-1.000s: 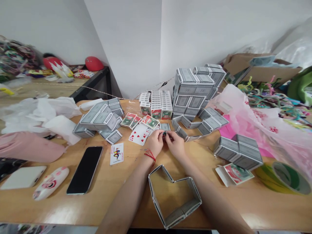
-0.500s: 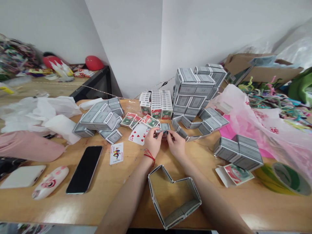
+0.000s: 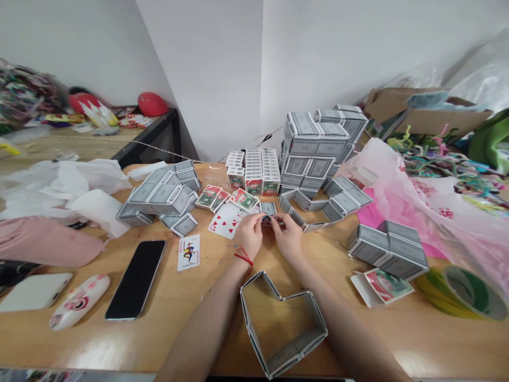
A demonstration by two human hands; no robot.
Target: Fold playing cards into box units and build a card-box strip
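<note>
My left hand (image 3: 249, 233) and my right hand (image 3: 288, 233) meet in the middle of the table, fingertips pinched close together. Between them is something small and partly dark, mostly covered by the fingers; its kind cannot be made out. Just beyond the fingertips lies a grey-backed playing card (image 3: 269, 207). Left of my left hand are face-up heart cards (image 3: 225, 220) and a green-and-red card box (image 3: 244, 199). Between my forearms stands a heart-shaped frame of folded playing cards (image 3: 314, 347). A second open card frame (image 3: 287, 208) is right of my right hand.
Tall stacked card blocks (image 3: 314, 140) and rows of card boxes (image 3: 254, 167) stand at the back. More card blocks (image 3: 159, 188) sit left, above a joker card (image 3: 188, 252) and a phone (image 3: 136, 280). Rightward are another card block (image 3: 389, 246) and a tape roll (image 3: 463, 292).
Both hands stay almost in place, still pinched together. The fingertips sit slightly lower, and more of the grey-backed card beyond them shows. The view has shifted slightly.
</note>
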